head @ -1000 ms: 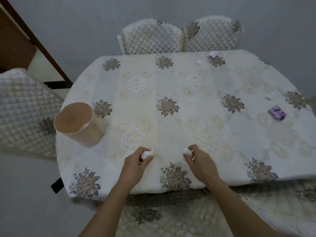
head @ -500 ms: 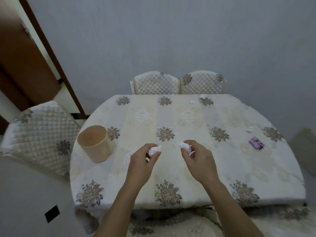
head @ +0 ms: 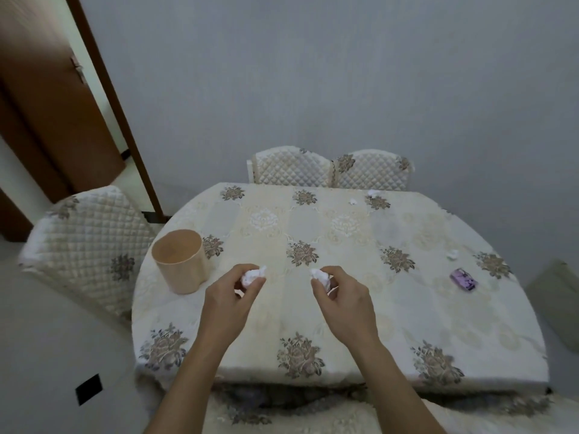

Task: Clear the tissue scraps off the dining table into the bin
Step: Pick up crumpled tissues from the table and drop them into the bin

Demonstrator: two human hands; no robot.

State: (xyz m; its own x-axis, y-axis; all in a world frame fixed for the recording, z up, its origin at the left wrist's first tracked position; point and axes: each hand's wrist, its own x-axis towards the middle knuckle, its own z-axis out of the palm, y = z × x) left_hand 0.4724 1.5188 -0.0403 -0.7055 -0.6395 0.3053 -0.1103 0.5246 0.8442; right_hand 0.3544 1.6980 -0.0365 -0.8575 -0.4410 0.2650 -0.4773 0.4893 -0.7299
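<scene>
Since drawing apart, the left hand pinches one crumpled scrap, the right hand another scrap; the bin stands upright near the table's left edge.

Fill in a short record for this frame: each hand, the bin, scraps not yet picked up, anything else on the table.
Left: left hand pinches a crumpled tissue wad over the table
Right: right hand pinches a second wad
Bin: beige bin upright on the table's left side, left of the left hand
Scraps remaining: far-edge scrap; smaller scrap beside it; right-side scrap
Other: purple object near the right-side scrap
</scene>
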